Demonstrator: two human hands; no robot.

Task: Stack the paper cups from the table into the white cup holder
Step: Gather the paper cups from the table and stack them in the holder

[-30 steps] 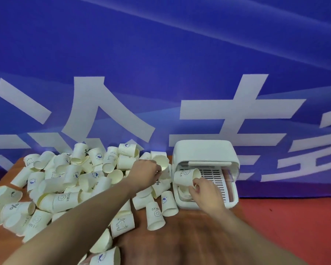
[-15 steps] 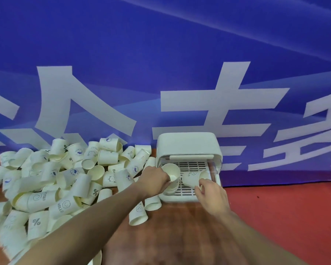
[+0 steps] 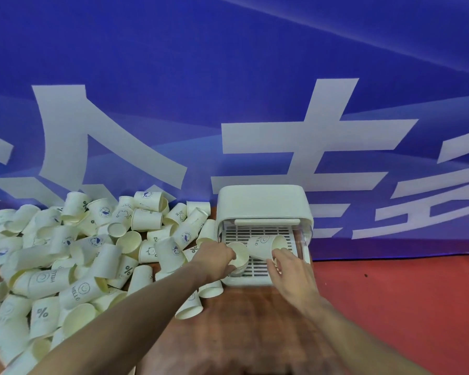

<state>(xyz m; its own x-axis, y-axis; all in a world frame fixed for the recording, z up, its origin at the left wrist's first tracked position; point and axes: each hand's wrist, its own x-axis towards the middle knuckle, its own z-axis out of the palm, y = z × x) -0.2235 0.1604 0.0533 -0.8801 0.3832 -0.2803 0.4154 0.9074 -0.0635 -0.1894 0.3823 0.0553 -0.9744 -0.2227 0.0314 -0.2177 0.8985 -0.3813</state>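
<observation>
Left hand (image 3: 214,259) now seats its upright cream paper cup (image 3: 240,257) on the stack inside the white plastic cup holder (image 3: 263,204); right hand (image 3: 291,269) grips a tilted cup (image 3: 266,246) (next to nest)

My left hand (image 3: 216,257) covers the near side of the cup stack (image 3: 240,262) it grips, so I cannot count the cups. My right hand (image 3: 290,269) hides the rim of its tilted cup (image 3: 266,244). Left of my left hand, the cup pile (image 3: 65,253) runs off the frame's edge.
</observation>
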